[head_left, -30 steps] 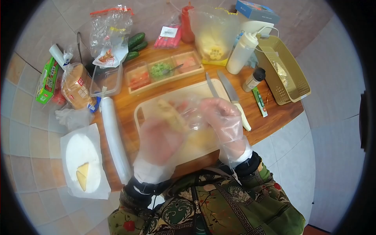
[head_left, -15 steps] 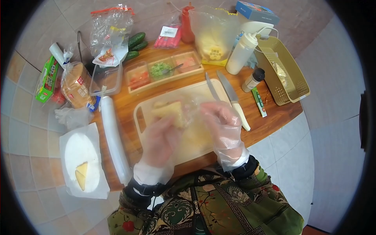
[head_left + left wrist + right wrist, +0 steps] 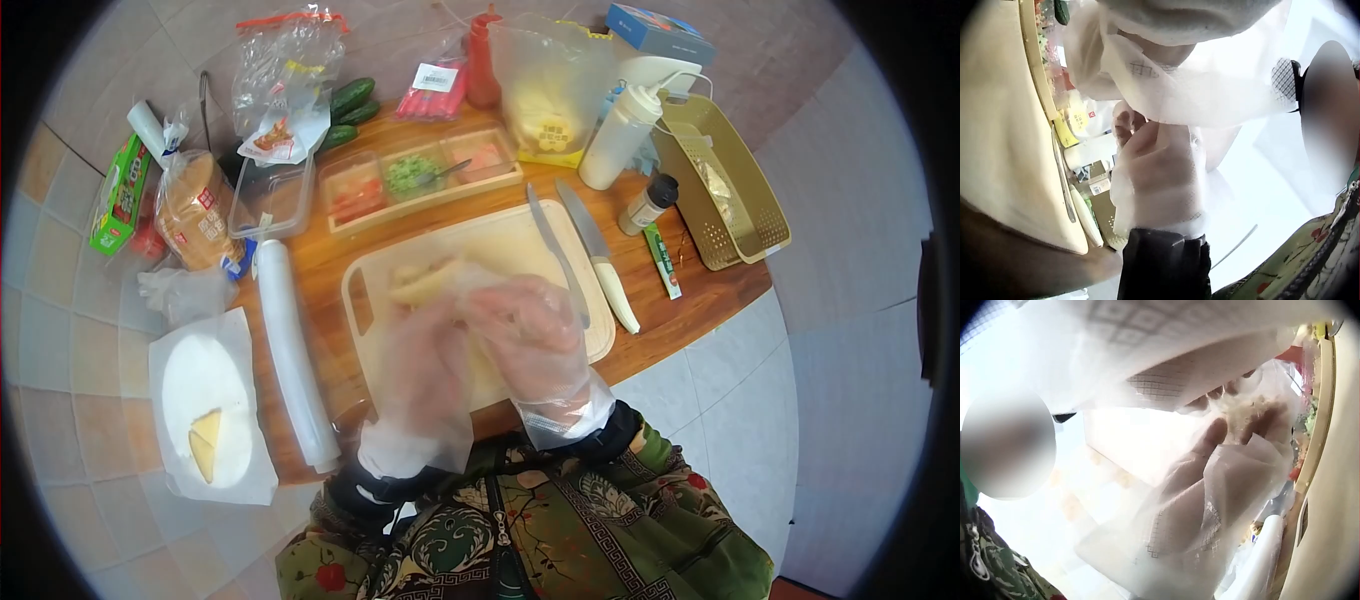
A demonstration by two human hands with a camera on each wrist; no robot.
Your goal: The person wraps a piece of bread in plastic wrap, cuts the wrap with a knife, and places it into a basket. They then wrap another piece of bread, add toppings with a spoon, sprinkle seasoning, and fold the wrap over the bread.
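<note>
Both hands wear clear plastic gloves over white cuffs and meet above the cream cutting board (image 3: 400,262). My left hand (image 3: 425,355), blurred in the head view, grips a pale yellow piece of bread (image 3: 425,283) between thumb and fingers. In the right wrist view, the same bread (image 3: 1250,412) sits inside the left hand's grasp. My right hand (image 3: 530,335) has curled fingers, its fingertips at the bread's near right side. From the left wrist view the right hand (image 3: 1160,162) shows bent fingers, while the glove hides the bread.
Two knives, one with a white handle (image 3: 615,295), lie at the board's right. Behind stands a divided tray (image 3: 430,210) of chopped food. A roll of film (image 3: 295,355) and a white plate (image 3: 200,370) with triangular pieces are left; a basket (image 3: 770,215) is right.
My right hand has moved left and inward, coming up against my left hand. The bread in my left hand has shifted and turned, staying above the board.
</note>
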